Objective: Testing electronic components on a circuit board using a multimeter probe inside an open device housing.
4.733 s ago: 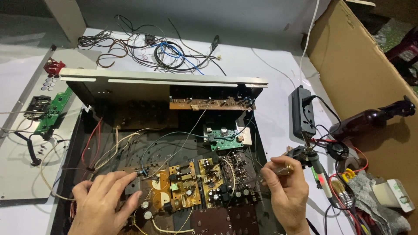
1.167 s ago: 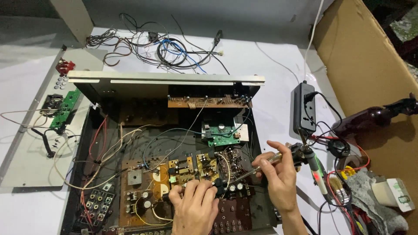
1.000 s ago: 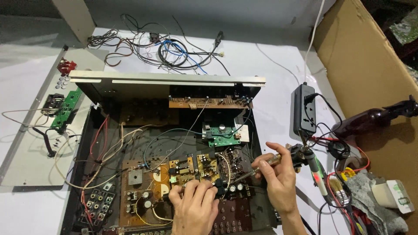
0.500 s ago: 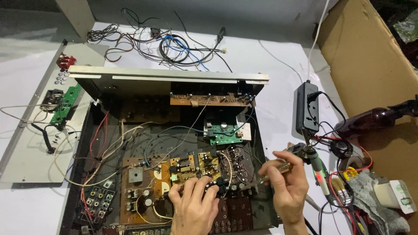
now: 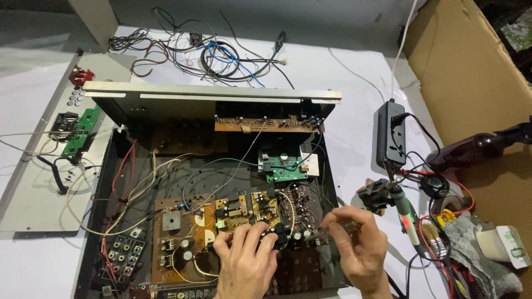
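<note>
At lower centre of the frame, the left hand (image 5: 246, 260) still presses fingertips on the brown circuit board (image 5: 221, 221), while the right hand (image 5: 357, 246), now lower, pinches a slim tool (image 5: 327, 235) toward it.

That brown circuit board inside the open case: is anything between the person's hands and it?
Nothing visible. The left hand already rests its fingertips on the brown circuit board. The right hand pinches a thin tool whose tip reaches the board's right edge. Loose wires lie further back, clear of both.
</note>
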